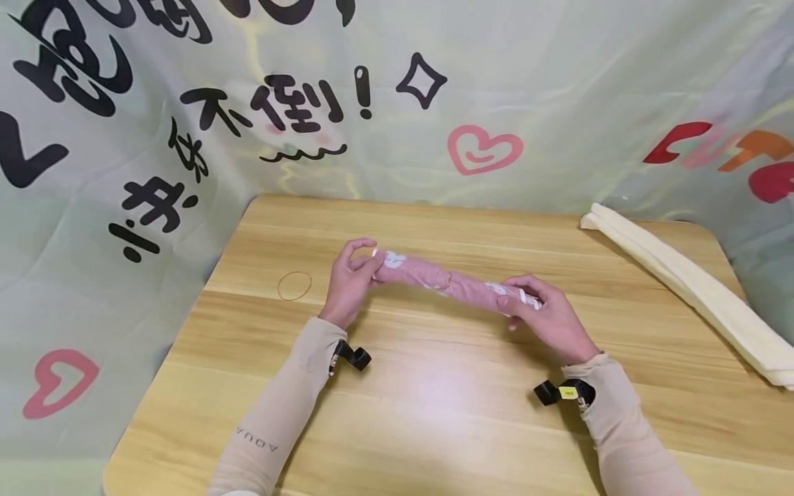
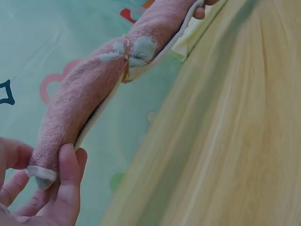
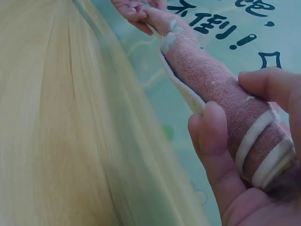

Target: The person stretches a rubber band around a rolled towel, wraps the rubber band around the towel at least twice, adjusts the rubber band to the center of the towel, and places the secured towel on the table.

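Note:
A pink towel (image 1: 428, 273) with pale blue patches is rolled into a long tube and held up above the table. Around its middle goes a thin brown rubber band (image 2: 126, 59). My left hand (image 1: 349, 279) pinches the left end between thumb and fingers; white edging shows there in the left wrist view. At the other end my right hand (image 1: 548, 317) grips the roll, thumb on one side and fingers on the other. White stripes cross that end in the right wrist view. A second rubber band (image 1: 294, 286) lies on the table, left of my left hand.
A long folded cream cloth (image 1: 688, 289) lies slanted along the right side of the wooden table (image 1: 397, 427). Behind and to the left hangs a pale printed curtain (image 1: 558, 83) with black writing and hearts, close to the table's edges.

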Demonstrator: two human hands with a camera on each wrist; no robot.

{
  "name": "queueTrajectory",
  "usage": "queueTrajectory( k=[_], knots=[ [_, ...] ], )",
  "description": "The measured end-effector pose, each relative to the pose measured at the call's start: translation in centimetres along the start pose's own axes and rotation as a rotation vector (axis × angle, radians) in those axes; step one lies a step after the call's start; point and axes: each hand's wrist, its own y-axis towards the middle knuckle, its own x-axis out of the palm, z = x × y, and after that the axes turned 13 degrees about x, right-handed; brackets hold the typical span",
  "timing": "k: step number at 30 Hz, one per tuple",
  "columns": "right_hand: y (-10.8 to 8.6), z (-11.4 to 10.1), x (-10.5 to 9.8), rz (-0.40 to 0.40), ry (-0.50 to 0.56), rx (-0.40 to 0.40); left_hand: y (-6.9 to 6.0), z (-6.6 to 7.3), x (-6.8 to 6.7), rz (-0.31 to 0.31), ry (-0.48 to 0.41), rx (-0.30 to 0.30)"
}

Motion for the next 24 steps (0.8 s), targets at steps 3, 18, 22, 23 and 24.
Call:
queueTrajectory(
  k=[3, 18, 22, 23, 24],
  knots=[
    [0.1, 0.2, -0.2, -0.004, 0.034, 0.018, 0.0, -0.3, -0.2, -0.027, 0.024, -0.014],
    [1.3, 1.2, -0.2, 0.002, 0.154, 0.106, 0.2, -1.9, -1.3, -0.093, 0.11, -0.099],
    [1.6, 1.7, -0.3, 0.012, 0.14, 0.108, 0.4, -2.2, -1.4, -0.105, 0.133, -0.122],
    [1.7, 1.7, -0.3, 0.016, 0.132, 0.107, 0.4, -2.3, -1.4, -0.109, 0.135, -0.127],
    [1.7, 1.8, -0.3, 0.022, 0.119, 0.105, 0.4, -2.5, -1.4, -0.114, 0.136, -0.131]
  ],
)
